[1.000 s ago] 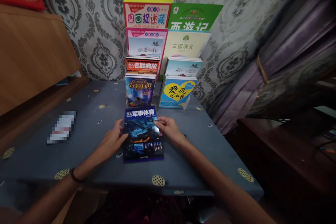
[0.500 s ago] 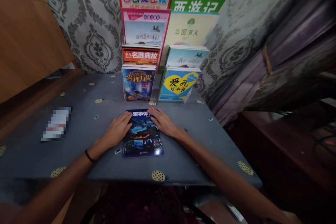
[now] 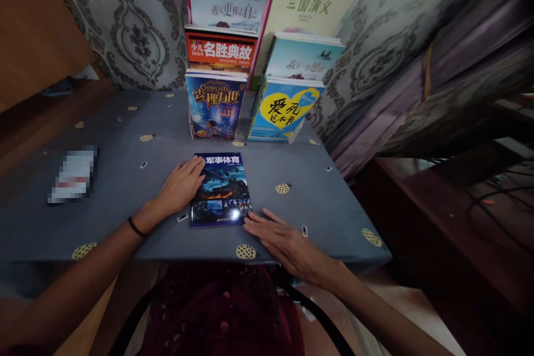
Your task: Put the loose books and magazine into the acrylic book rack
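A dark blue book (image 3: 221,186) with a tank on its cover lies flat on the table, near its front edge. My left hand (image 3: 182,182) rests along the book's left side, fingertips on the upper left of the cover, fingers stretched out. At the lower right corner is my right hand (image 3: 283,237), open and with its fingertips at the book's edge. Neither hand is closed around anything. A black band circles my left wrist.
Behind the book stands a tiered rack of upright books, among them a blue one (image 3: 214,108) and a yellow-hearted one (image 3: 286,108). A blurred-out phone-like object (image 3: 73,174) lies on the patterned tablecloth (image 3: 125,189). A wooden cabinet (image 3: 41,28) stands left, a curtain (image 3: 400,83) right.
My right hand has moved from the book's top right down to its lower right corner. My left hand stays at the upper left. The view has tilted downward.
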The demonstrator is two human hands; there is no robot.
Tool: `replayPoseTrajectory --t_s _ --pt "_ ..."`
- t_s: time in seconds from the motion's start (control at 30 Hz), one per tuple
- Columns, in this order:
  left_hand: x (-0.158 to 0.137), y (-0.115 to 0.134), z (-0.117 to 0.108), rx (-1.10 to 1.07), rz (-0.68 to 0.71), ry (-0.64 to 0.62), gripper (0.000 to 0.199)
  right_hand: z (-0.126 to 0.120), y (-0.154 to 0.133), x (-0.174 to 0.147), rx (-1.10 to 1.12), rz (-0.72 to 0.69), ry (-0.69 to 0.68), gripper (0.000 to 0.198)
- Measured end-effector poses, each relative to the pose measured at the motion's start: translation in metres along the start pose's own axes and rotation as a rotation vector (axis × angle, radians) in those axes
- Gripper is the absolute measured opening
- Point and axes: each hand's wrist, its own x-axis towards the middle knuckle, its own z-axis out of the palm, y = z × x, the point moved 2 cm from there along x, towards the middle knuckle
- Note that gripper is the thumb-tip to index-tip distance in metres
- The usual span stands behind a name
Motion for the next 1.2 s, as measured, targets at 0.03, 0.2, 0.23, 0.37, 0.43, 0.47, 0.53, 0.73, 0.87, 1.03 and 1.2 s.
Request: replayPoseTrajectory --t_s 0.03,0.2,0.23,0.37,0.43,0.47,0.53,0.73,0.87,1.03,1.2 --pt "0.000 0.000 0.000 -0.004 0.000 0.009 0.046 -0.001 -0.002 0.000 -0.006 0.003 0.009 0.055" --pt "-0.001 -0.001 0.004 -0.014 0.008 0.023 0.046 -0.002 0.010 0.028 -0.056 -0.039 0.017 0.050" --pt "-0.001 -0.001 0.004 -0.012 0.004 0.024 0.046 0.000 0.015 0.038 -0.062 -0.050 0.013 0.048" --pt "-0.001 0.000 0.005 -0.002 -0.009 0.034 0.045 0.001 0.047 0.088 -0.106 -0.011 0.000 0.045" --pt "-0.001 0.000 0.005 -0.002 -0.005 0.033 0.045 -0.002 0.065 0.111 -0.129 0.022 -0.002 0.044" --pt "-0.001 0.000 0.005 -0.003 -0.003 0.033 0.044 -0.004 0.074 0.121 -0.139 0.052 0.015 0.044" --pt "-0.001 -0.001 0.005 -0.006 -0.001 0.039 0.044 -0.007 0.089 0.134 -0.159 0.112 0.058 0.045" --pt "0.000 -0.003 0.003 -0.035 -0.005 -0.001 0.045 -0.005 0.101 0.141 -0.208 0.159 0.141 0.046" --pt "-0.022 0.013 -0.012 -0.044 0.069 -0.110 0.046 -0.003 0.097 0.140 -0.224 0.175 0.136 0.045" --pt "-0.059 0.032 -0.036 -0.159 0.193 -0.226 0.046 -0.006 0.092 0.142 -0.238 0.212 0.159 0.042" --pt "-0.050 0.017 -0.021 -0.134 -0.021 -0.088 0.047 -0.005 0.071 0.122 -0.334 0.302 0.234 0.040"
